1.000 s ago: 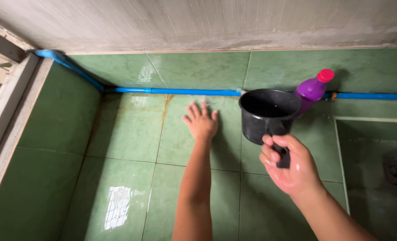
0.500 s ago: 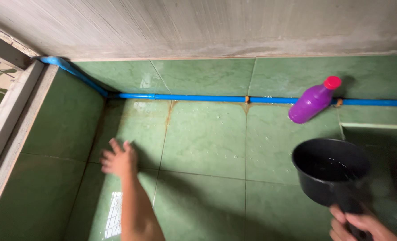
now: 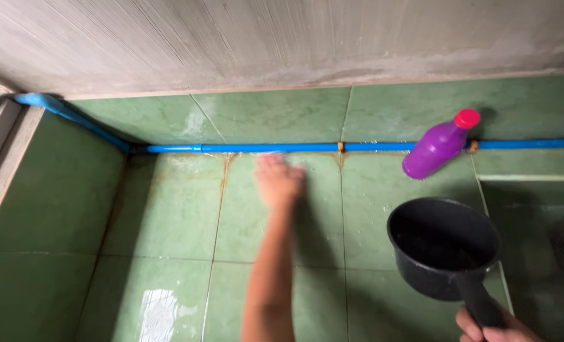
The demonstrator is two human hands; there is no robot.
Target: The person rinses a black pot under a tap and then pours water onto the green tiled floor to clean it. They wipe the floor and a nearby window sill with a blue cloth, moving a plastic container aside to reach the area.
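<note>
My left hand (image 3: 279, 181) is stretched out flat on the wet green tiled floor (image 3: 168, 209), just in front of the blue pipe (image 3: 269, 148); it is blurred with motion and holds nothing. At the bottom right my right hand (image 3: 492, 327) grips the handle of a black dipper (image 3: 445, 246), which hangs above the tiles with its mouth up. A purple bottle with a red cap (image 3: 440, 146) leans against the pipe, behind the dipper.
A bare concrete wall (image 3: 282, 38) rises above the green tile skirting. The blue pipe bends along the left wall (image 3: 54, 190). A tiled basin edge (image 3: 529, 178) lies at the right, with a dark recess behind it.
My left hand swept from the far left of the floor back to the middle near the pipe. The dipper shifted slightly left and up in my right hand.
</note>
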